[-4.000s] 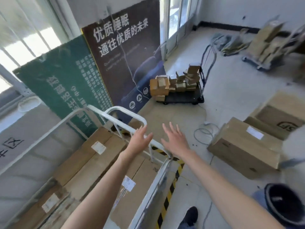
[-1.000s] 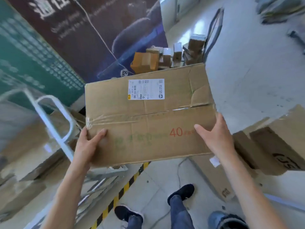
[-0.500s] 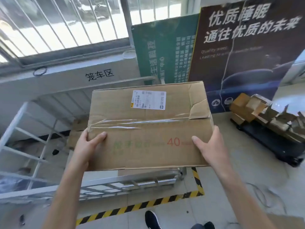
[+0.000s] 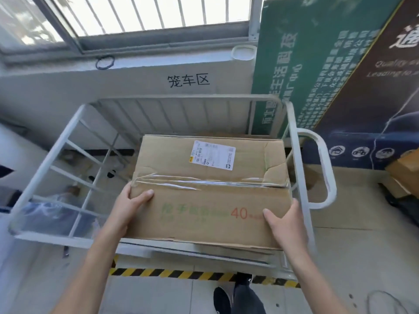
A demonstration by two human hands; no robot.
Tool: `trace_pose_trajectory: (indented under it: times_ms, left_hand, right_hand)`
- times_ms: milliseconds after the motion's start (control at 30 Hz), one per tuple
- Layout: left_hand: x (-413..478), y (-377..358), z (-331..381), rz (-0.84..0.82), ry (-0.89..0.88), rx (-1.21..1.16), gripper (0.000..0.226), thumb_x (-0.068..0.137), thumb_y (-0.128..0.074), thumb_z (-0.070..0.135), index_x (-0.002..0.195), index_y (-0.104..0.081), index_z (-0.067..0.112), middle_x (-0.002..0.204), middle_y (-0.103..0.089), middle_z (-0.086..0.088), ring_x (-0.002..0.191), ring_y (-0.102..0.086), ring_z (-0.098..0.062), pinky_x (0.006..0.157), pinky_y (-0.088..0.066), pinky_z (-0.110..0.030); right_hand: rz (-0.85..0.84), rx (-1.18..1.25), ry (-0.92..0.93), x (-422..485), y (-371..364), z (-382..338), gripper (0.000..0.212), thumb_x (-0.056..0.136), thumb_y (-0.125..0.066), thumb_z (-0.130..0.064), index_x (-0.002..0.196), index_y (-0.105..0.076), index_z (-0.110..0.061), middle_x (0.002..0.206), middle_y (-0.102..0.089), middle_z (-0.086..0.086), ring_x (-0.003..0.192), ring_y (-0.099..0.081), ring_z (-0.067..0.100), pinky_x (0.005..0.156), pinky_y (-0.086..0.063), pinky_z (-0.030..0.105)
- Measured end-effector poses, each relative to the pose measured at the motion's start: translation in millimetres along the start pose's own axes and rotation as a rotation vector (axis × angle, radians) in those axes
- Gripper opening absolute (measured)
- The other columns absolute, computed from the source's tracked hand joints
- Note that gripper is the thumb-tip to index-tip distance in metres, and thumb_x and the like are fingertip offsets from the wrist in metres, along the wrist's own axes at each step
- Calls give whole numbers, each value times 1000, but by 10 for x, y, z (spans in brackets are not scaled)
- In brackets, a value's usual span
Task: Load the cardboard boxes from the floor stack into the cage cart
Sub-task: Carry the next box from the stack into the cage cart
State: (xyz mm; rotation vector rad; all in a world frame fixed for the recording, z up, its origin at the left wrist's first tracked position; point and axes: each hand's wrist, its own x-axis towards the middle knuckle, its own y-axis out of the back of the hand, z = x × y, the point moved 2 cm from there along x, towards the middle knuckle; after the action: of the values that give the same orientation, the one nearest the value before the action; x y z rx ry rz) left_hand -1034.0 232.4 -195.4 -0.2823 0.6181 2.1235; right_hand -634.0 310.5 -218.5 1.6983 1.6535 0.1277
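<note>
A large brown cardboard box [image 4: 210,191] with a white shipping label, a clear tape seam and a red "40" is held over the right half of the white cage cart [image 4: 56,152]. My left hand [image 4: 132,205] grips its near left corner, thumb on top. At the near right corner my right hand [image 4: 283,219] holds it the same way. The box's near edge lies over the cart's front rail. The left half of the cart shows bars and floor below. Whether the box rests on boxes underneath is hidden.
A grey wall with black characters and a barred window stands behind the cart. Green and dark posters [image 4: 340,71] lean at the right. Small boxes on a dark trolley [image 4: 401,177] sit at the far right. Yellow-black floor tape [image 4: 172,274] runs before my shoe [image 4: 223,300].
I have turned from the floor stack to face the cart, carrying the box. Over the last half second the box has gone forward and down into the cart's right half.
</note>
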Motion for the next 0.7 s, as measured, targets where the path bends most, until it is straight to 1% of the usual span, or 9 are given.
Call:
trace_pose_trajectory:
  times_ms: [100, 200, 300, 367, 433, 467, 533, 600, 700]
  left_hand:
    - [522, -316, -226, -57, 49, 21, 46, 86, -77, 17, 127, -58, 20, 109, -70, 3, 92, -67, -8, 66, -51, -21]
    - [1062, -624, -604, -111, 128, 83, 36, 86, -75, 7, 114, -58, 21, 101, -68, 6, 72, -66, 7, 55, -47, -7]
    - [1496, -863, -1135, -206, 259, 121, 45, 82, -79, 9, 121, -58, 20, 110, -71, -3, 90, -69, -9, 70, -52, -21]
    - [1781, -1012, -1479, -247, 324, 125, 54, 79, -83, 13, 125, -57, 21, 109, -72, 2, 96, -69, -14, 76, -52, -27]
    - [2105, -1165, -1808, -269, 368, 138, 47, 80, -80, 10, 118, -57, 26, 95, -74, 13, 83, -71, -4, 67, -52, -20]
    - [2254, -1246, -1983, -286, 393, 152, 40, 82, -78, 8, 114, -60, 25, 92, -76, 12, 78, -72, -4, 63, -53, -19]
    - [2506, -1403, -2275, -316, 438, 152, 35, 83, -75, 5, 114, -66, 20, 99, -78, 1, 82, -75, -16, 64, -56, -28]
    - [2679, -1534, -2520, -321, 428, 161, 39, 81, -75, 3, 113, -69, 25, 102, -77, -1, 88, -73, -21, 68, -55, -32]
    - [2681, -1674, -2747, -339, 381, 180, 51, 81, -75, 1, 111, -70, 42, 101, -76, 13, 91, -71, -9, 67, -56, -24]
  right_hand:
    - [-3, -40, -78, 461, -306, 119, 70, 83, -75, -38, 139, -40, -16, 127, -59, 4, 113, -59, 27, 87, -54, 46]
    - [-19, -58, -165, 866, -660, 340, 70, 84, -75, -34, 139, -37, -15, 129, -57, 6, 111, -59, 26, 87, -54, 46]
    - [-17, -86, -268, 1219, -1021, 659, 80, 82, -77, -30, 145, -33, -9, 136, -54, 10, 119, -56, 29, 94, -52, 46]
    - [-12, -112, -325, 1451, -1270, 892, 84, 80, -79, -29, 147, -34, -8, 136, -54, 11, 121, -55, 30, 95, -51, 44]
    - [-5, -134, -359, 1690, -1516, 1149, 79, 79, -80, -26, 143, -37, -11, 131, -57, 9, 118, -57, 29, 91, -51, 42]
    - [-9, -137, -375, 1800, -1636, 1286, 74, 79, -79, -25, 141, -40, -14, 128, -58, 6, 115, -58, 27, 89, -53, 41]
    - [-22, -132, -401, 1997, -1860, 1530, 66, 80, -76, -23, 136, -43, -19, 122, -60, 1, 109, -61, 24, 85, -56, 41]
    - [-18, -106, -427, 2165, -2063, 1749, 67, 80, -76, -24, 138, -42, -20, 120, -61, -1, 110, -61, 23, 84, -55, 38]
    - [73, -77, -465, 2317, -2262, 2025, 79, 83, -76, -27, 147, -33, -13, 130, -57, 5, 116, -58, 26, 92, -51, 38]
